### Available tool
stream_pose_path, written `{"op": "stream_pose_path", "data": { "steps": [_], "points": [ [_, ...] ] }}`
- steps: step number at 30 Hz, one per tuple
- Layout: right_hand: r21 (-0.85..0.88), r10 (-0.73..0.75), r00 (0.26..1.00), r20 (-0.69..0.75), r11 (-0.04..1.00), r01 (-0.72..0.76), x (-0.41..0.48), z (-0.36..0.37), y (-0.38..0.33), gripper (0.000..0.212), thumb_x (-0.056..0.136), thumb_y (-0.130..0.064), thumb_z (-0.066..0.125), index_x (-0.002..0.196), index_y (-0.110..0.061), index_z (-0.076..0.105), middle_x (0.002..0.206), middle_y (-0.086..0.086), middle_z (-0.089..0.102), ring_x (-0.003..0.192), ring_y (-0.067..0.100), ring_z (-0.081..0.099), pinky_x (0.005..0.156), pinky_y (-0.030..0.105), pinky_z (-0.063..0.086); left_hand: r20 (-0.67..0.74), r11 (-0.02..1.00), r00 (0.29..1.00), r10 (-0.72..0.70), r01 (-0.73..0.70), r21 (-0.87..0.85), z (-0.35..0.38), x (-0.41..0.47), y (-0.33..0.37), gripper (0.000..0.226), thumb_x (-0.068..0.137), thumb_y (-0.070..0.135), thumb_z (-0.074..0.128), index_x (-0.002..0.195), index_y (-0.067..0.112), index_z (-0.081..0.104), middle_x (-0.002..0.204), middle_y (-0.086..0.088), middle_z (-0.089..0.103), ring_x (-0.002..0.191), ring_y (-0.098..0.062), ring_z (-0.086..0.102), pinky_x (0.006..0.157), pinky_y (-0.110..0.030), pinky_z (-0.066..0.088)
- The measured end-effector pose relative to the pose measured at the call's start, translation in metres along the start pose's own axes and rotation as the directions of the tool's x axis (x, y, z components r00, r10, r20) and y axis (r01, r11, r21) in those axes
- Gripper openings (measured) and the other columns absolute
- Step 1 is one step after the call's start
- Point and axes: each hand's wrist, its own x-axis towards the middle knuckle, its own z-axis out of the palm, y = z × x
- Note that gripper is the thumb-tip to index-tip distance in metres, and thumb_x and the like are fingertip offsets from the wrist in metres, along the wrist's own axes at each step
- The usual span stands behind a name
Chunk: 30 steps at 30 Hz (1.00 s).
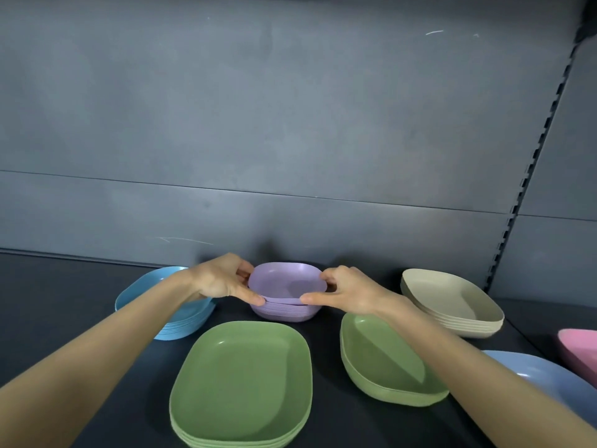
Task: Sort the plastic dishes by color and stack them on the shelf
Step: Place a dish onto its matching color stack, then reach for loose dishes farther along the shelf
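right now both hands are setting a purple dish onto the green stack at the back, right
Not quite. In the head view the left hand and right hand hold the purple dish over the purple stack at the back, not a green one.

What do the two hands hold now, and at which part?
Both the left hand and right hand grip the top purple dish by its opposite side rims.
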Motion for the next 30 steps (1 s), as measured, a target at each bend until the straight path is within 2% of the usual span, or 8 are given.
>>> {"op": "stream_pose_path", "data": {
  "steps": [4, 6, 8, 10, 14, 19, 26, 30],
  "points": [
    [-0.056, 0.038, 0.999, 0.004, 0.998, -0.038, -0.002, 0.003, -0.004, 0.062, 0.073, -0.06, 0.07, 0.062, -0.015, 0.03, 0.062, -0.002, 0.026, 0.059, 0.017, 0.026, 0.057, 0.033, 0.019, 0.028, 1.0, 0.999, 0.019, -0.018, -0.025, -0.001, 0.002, -0.004, 0.045, 0.071, 0.008, 0.082, 0.112, 0.009, 0.066, 0.104, 0.002, 0.073, 0.101, -0.013, 0.067, 0.096, -0.026, 0.049],
    [-0.089, 0.079, 0.997, 0.01, 0.993, -0.078, -0.003, 0.006, -0.006, 0.059, 0.073, -0.061, 0.069, 0.07, -0.008, 0.045, 0.066, 0.002, 0.04, 0.063, 0.019, 0.038, 0.058, 0.033, 0.029, 0.035, 0.999, 0.999, 0.032, -0.031, -0.026, 0.0, 0.002, -0.006, 0.044, 0.072, 0.006, 0.081, 0.113, 0.008, 0.065, 0.105, 0.001, 0.073, 0.1, -0.013, 0.068, 0.093, -0.023, 0.049],
    [-0.128, 0.109, 0.994, 0.03, 0.986, -0.105, -0.003, 0.007, -0.007, 0.072, 0.072, -0.065, 0.067, 0.101, 0.0, 0.058, 0.094, 0.009, 0.061, 0.09, 0.026, 0.057, 0.078, 0.036, 0.047, 0.025, 0.999, 0.999, 0.049, -0.048, -0.026, 0.001, 0.002, -0.008, 0.041, 0.072, 0.003, 0.079, 0.111, 0.006, 0.066, 0.105, -0.002, 0.073, 0.1, -0.015, 0.068, 0.09, -0.022, 0.05],
    [-0.164, 0.138, 0.989, 0.049, 0.978, -0.128, -0.005, 0.007, -0.01, 0.081, 0.073, -0.067, 0.064, 0.119, -0.001, 0.054, 0.12, 0.013, 0.059, 0.113, 0.03, 0.054, 0.096, 0.043, 0.045, 0.005, 0.998, 0.998, 0.057, -0.057, -0.013, 0.001, -0.001, -0.008, 0.037, 0.073, 0.001, 0.079, 0.107, 0.006, 0.067, 0.104, -0.005, 0.073, 0.1, -0.02, 0.068, 0.086, -0.022, 0.05],
    [-0.21, 0.119, 0.991, 0.053, 0.972, -0.105, -0.011, -0.009, -0.02, 0.071, 0.08, -0.06, 0.062, 0.121, -0.002, 0.055, 0.123, 0.012, 0.058, 0.117, 0.03, 0.052, 0.099, 0.04, 0.042, -0.054, 0.978, 0.996, 0.067, -0.055, 0.201, -0.004, -0.01, 0.009, 0.057, 0.065, 0.024, 0.086, 0.114, 0.006, 0.064, 0.113, -0.005, 0.069, 0.111, -0.025, 0.062, 0.096, -0.032, 0.048],
    [-0.298, 0.099, 0.993, -0.064, 0.948, -0.114, -0.035, -0.063, -0.021, 0.065, 0.088, -0.044, 0.062, 0.14, -0.009, 0.042, 0.144, 0.009, 0.042, 0.133, 0.025, 0.037, 0.108, 0.035, 0.033, -0.142, 0.822, 0.956, 0.257, -0.139, 0.552, -0.003, -0.023, 0.069, 0.066, 0.083, 0.032, 0.071, 0.139, 0.014, 0.044, 0.145, -0.003, 0.044, 0.136, -0.021, 0.037, 0.108, -0.03, 0.031],
    [-0.419, 0.127, 0.947, -0.296, 0.874, -0.248, -0.105, -0.159, 0.0, 0.068, 0.086, -0.035, 0.066, 0.143, -0.012, 0.037, 0.147, 0.01, 0.036, 0.134, 0.028, 0.035, 0.108, 0.036, 0.033, -0.061, 0.55, 0.853, 0.518, -0.277, 0.788, 0.035, -0.025, 0.184, 0.068, 0.087, 0.043, 0.062, 0.144, 0.02, 0.033, 0.143, -0.006, 0.043, 0.134, -0.025, 0.034, 0.107, -0.035, 0.03],
    [-0.419, 0.179, 0.895, -0.41, 0.834, -0.358, -0.171, -0.206, 0.029, 0.065, 0.086, -0.033, 0.066, 0.142, -0.015, 0.037, 0.146, 0.009, 0.035, 0.131, 0.03, 0.039, 0.105, 0.041, 0.037, -0.038, 0.459, 0.776, 0.629, -0.331, 0.825, 0.081, -0.024, 0.246, 0.069, 0.087, 0.046, 0.06, 0.145, 0.021, 0.03, 0.141, -0.007, 0.043, 0.133, -0.026, 0.034, 0.108, -0.037, 0.028]
  ]
}}
